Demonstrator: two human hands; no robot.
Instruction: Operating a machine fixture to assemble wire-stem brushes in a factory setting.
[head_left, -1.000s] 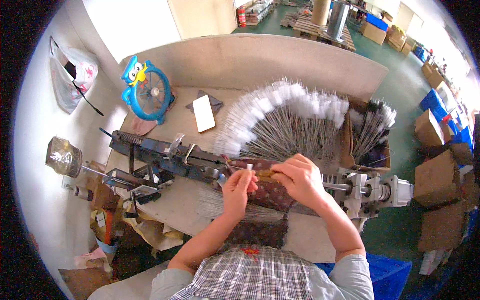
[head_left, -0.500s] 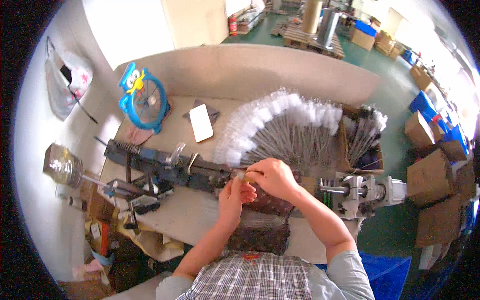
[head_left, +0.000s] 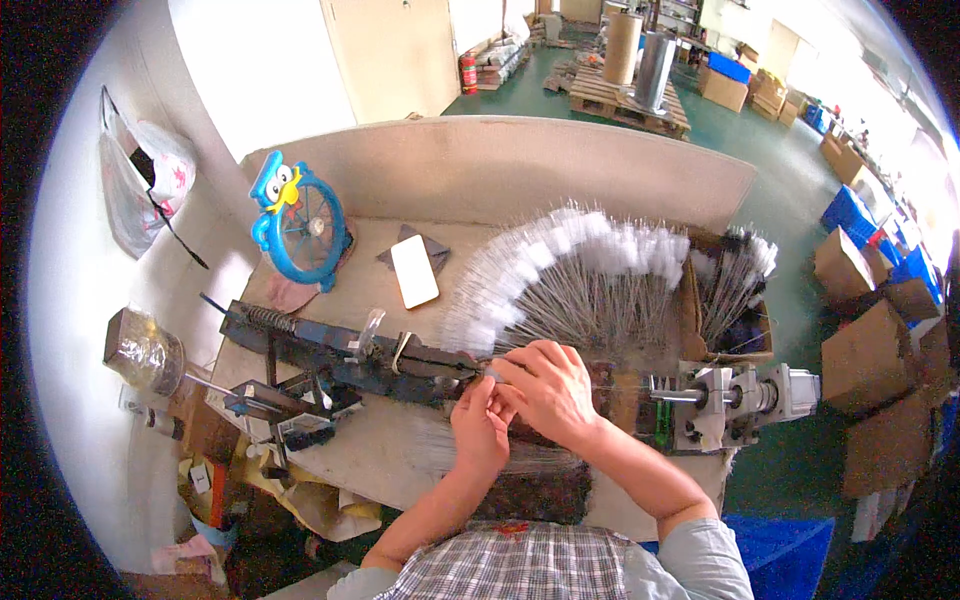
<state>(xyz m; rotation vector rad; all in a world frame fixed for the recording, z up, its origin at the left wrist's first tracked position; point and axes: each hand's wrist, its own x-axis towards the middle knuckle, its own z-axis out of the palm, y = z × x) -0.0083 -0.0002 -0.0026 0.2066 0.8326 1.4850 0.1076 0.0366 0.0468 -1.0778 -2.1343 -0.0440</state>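
My left hand (head_left: 483,428) is closed in a pinch, fingers pointing up, just right of the inner end of a long dark metal fixture (head_left: 385,365). Against it, my right hand (head_left: 550,390) is also closed, its back turned up and its fingertips meeting those of the left. A small pale piece shows between the fingertips; its kind is hidden by the fingers. Beyond the hands, many wire-stemmed brushes (head_left: 585,240) with white bristle heads lie fanned in an arc. To the right, a metal chuck with a motor (head_left: 740,395) stands in line with the fixture.
A cardboard box (head_left: 735,340) of more brushes stands at the right. A white rectangular slab (head_left: 415,272) and a blue cartoon-faced wheel (head_left: 300,225) sit at the far left. A low board (head_left: 480,165) edges the table's back. Cartons (head_left: 865,355) line the floor at right.
The whole view has shifted, so things sit slightly lower. My right hand has turned more back-up, its fingers bunched closer over the left fingertips. Both hands stay by the fixture's end.
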